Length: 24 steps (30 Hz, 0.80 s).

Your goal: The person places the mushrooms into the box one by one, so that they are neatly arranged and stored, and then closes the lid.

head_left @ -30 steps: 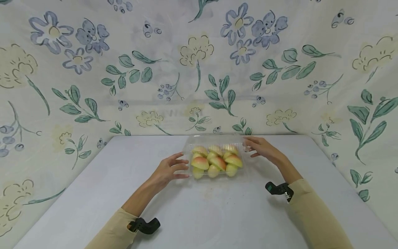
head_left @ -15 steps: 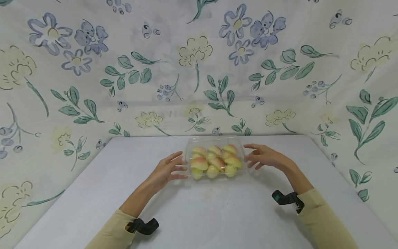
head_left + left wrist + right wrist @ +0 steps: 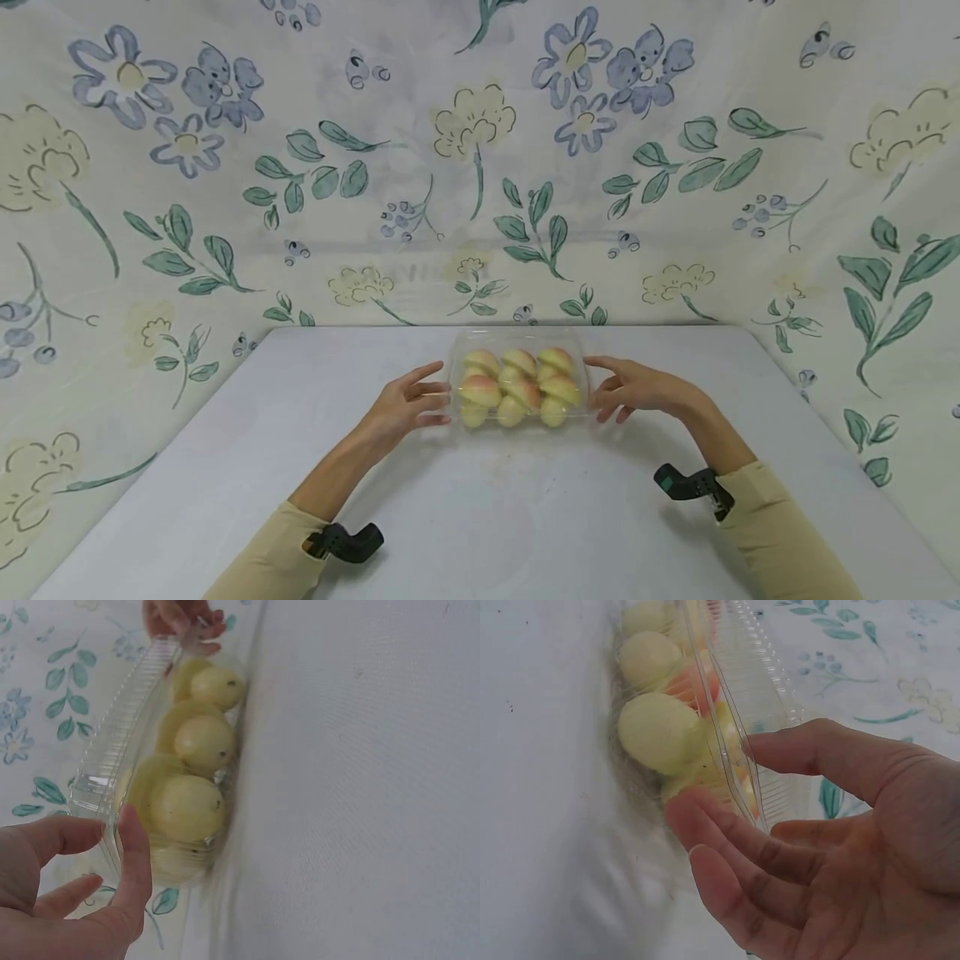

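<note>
A clear plastic clamshell container (image 3: 517, 337) lies on the table with its lid down. Several pale yellow-green fruits (image 3: 480, 392), some blushed red, fill it; the plastic lies over them. On the container's left end, my left hand (image 3: 401, 410) pinches the rim, which passes between its fingertips (image 3: 133, 832) in the left wrist view. At the opposite end my right hand (image 3: 637, 387) pinches the rim too. In the right wrist view its thumb (image 3: 802, 750) touches the lid edge, and the other fingers sit below the rim.
The container stands close to the far edge of a white table (image 3: 510, 517). A white cloth (image 3: 420, 250) printed with flowers and leaves hangs behind and at both sides. Black wrist cameras (image 3: 345, 543) are strapped over beige sleeves (image 3: 787, 525).
The lid, tilted up at the back a second ago, has come down over the fruits. My right hand has moved from the lid's back corner toward me along the right end; the left barely moved.
</note>
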Available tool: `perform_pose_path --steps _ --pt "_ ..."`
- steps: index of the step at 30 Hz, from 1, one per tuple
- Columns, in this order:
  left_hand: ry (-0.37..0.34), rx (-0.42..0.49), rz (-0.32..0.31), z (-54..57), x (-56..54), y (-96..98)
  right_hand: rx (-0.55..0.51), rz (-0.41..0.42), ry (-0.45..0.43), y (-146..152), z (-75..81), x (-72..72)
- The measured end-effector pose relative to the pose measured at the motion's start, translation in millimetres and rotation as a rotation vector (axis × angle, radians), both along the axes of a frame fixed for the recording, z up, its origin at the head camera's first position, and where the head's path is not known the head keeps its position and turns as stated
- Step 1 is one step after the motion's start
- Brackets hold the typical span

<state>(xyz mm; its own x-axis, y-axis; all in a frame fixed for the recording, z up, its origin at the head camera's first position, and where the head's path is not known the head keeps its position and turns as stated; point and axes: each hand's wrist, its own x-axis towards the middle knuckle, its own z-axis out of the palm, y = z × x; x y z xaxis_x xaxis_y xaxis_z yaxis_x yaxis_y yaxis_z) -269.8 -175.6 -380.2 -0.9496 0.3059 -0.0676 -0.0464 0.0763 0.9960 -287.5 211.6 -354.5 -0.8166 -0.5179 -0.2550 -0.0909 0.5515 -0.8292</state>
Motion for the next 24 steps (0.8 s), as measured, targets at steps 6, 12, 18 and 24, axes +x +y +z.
perform_pose_path --steps 6,12,18,24 --pt "0.024 -0.022 -0.017 -1.9 -0.9 -1.1 -0.007 0.017 -0.026 -1.5 -2.2 0.7" --pt "0.043 -0.035 -0.03 -2.8 -1.7 -1.3 -0.028 0.026 -0.042 -2.4 -3.9 1.1" --pt "0.083 -0.073 -0.061 -2.8 -2.1 -2.6 -0.061 0.015 -0.083 -4.8 -3.5 3.3" --pt "0.105 -0.104 -0.077 -3.4 -2.1 -3.2 -0.093 -0.003 -0.117 -6.3 -2.0 5.7"
